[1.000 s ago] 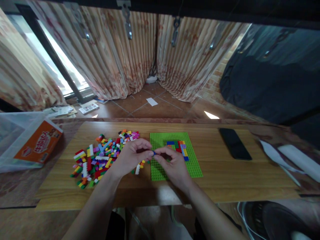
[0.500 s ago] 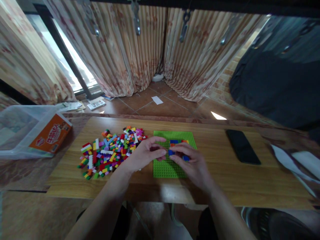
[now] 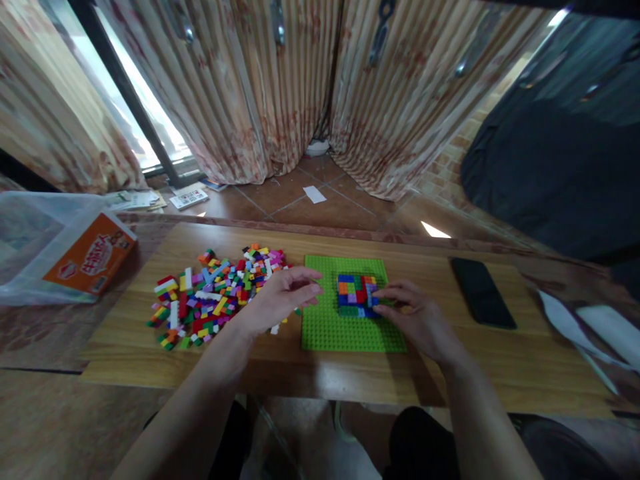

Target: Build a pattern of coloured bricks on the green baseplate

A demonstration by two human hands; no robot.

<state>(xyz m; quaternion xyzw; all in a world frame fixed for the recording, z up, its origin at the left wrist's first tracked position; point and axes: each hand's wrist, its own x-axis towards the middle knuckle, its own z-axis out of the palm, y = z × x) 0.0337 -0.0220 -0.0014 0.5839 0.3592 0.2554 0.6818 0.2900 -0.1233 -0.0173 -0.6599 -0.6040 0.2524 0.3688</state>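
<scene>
A green studded baseplate [image 3: 325,333] lies on the wooden table. On it stands a low block of multicoloured toy bricks [image 3: 351,293] in blue, orange, red, green and purple. My right hand [image 3: 417,317] reaches in from the right, with thumb and fingertips around a small blue brick [image 3: 373,301] at the block's right side. My left hand [image 3: 285,298] hovers at the baseplate's left edge, fingers stretched and slightly apart, with nothing visible in it. Beside it, to the left, spreads a pile of loose bricks [image 3: 203,313], partly hidden by the hand and wrist.
A black phone [image 3: 483,292] lies on the right of the table [image 3: 300,370], with white papers [image 3: 583,323] further right. At the far left stands a clear plastic box [image 3: 30,250] with an orange label. Curtains [image 3: 295,100] hang beyond the table.
My right hand has moved right, from over the block to its right side, uncovering the block's top. My left hand has shifted slightly left. The camera view has tilted a little.
</scene>
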